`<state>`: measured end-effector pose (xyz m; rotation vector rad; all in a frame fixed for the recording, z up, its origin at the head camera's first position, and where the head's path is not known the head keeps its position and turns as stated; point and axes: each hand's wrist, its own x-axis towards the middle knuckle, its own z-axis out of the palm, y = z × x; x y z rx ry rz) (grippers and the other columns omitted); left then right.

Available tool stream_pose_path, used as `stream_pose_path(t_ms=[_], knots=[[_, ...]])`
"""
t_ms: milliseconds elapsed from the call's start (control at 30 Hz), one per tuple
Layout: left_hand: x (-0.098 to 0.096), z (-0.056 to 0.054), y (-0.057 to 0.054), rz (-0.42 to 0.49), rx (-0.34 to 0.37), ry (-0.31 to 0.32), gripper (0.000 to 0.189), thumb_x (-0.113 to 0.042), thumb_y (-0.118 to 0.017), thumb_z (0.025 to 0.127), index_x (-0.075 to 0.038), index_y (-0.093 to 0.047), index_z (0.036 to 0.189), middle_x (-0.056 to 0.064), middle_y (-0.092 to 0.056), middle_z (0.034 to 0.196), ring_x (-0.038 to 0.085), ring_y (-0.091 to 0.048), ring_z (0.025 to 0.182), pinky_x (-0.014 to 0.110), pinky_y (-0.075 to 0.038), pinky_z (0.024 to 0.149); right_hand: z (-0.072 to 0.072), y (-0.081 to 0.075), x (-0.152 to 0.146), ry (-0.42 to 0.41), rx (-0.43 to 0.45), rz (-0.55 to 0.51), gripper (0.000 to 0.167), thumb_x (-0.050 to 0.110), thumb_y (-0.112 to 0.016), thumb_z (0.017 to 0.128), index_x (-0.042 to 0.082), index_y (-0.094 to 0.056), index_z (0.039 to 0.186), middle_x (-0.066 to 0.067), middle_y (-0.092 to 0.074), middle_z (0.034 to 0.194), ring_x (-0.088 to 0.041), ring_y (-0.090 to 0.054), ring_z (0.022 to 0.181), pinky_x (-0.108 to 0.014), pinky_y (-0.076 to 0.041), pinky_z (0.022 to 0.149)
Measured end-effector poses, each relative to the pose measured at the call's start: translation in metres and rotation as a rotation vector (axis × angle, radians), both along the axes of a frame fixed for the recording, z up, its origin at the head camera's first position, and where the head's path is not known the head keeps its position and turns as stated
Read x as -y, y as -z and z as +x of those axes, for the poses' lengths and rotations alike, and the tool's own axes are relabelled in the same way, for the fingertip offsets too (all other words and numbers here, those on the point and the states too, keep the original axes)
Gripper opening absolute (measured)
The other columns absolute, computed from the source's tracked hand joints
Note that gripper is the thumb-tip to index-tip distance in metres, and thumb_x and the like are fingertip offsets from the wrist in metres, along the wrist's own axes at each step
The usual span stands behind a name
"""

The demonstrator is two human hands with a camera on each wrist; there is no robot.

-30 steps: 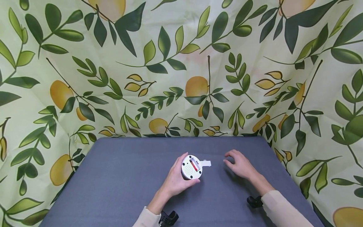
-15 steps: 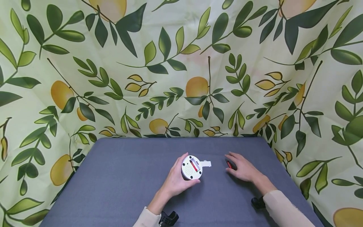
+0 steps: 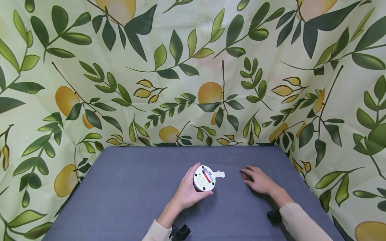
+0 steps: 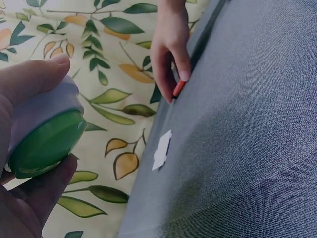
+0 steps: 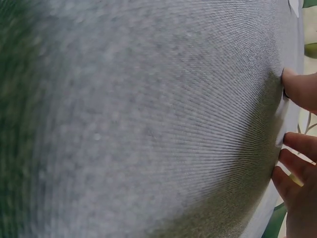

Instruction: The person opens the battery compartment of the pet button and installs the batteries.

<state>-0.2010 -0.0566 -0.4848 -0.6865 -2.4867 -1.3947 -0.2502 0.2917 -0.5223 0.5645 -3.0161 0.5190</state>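
My left hand [image 3: 187, 189] grips a round white-and-green battery device [image 3: 200, 182] by its sides, underside up. Its battery compartment is uncovered, with a red battery [image 3: 206, 176] lying in one slot. In the left wrist view the device's translucent green side [image 4: 49, 144] faces down. My right hand [image 3: 260, 180] is low at the table, thumb and fingertips at the two ends of a loose red battery [image 4: 179, 89], pinching it. The right wrist view shows only the thumb and fingers [image 5: 299, 144] at the cloth, the battery mostly hidden.
A white battery cover [image 4: 162, 150] lies on the grey cloth-covered table [image 3: 135, 187] between the hands. Leaf-and-fruit patterned fabric [image 3: 181, 73] stands behind the table and along its sides. A black wrist camera [image 3: 179, 232] sits at my left sleeve.
My right hand has come down slightly and closed its fingertips on the loose red battery, which now shows between them. My left hand and the device hold still.
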Motion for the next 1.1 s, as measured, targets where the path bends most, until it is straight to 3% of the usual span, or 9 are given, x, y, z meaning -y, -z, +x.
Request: stream_pose_path(t_ms=[533, 700, 1100], knots=[[-0.001, 0.0, 0.002, 0.003, 0.004, 0.006, 0.104, -0.036, -0.095, 0.069, -0.017, -0.037, 0.154, 0.001, -0.054, 0.139, 0.017, -0.055, 0.117, 0.043, -0.046, 0.1, -0.001, 0.002, 0.0, 0.037, -0.017, -0.134, 0.034, 0.023, -0.079, 0.09, 0.003, -0.067, 0.115, -0.026, -0.06, 0.13, -0.049, -0.048, 0.127, -0.062, -0.038, 0.104], [-0.001, 0.0, 0.001, -0.001, 0.004, 0.001, 0.104, -0.036, -0.095, 0.068, -0.017, -0.038, 0.153, 0.002, -0.054, 0.139, 0.017, -0.055, 0.117, 0.043, -0.046, 0.1, 0.002, 0.001, 0.005, 0.041, -0.029, -0.185, 0.035, 0.022, -0.08, 0.088, 0.002, -0.067, 0.115, -0.016, -0.065, 0.118, -0.044, -0.053, 0.121, -0.06, -0.041, 0.101], [-0.001, 0.001, 0.0, -0.007, 0.013, -0.002, 0.104, -0.036, -0.094, 0.069, -0.016, -0.038, 0.153, 0.002, -0.053, 0.141, 0.018, -0.054, 0.119, 0.044, -0.046, 0.101, 0.006, 0.0, 0.025, 0.056, -0.029, -0.295, 0.044, 0.025, -0.083, 0.085, 0.001, -0.066, 0.119, -0.008, -0.068, 0.112, -0.032, -0.061, 0.109, -0.055, -0.046, 0.096]])
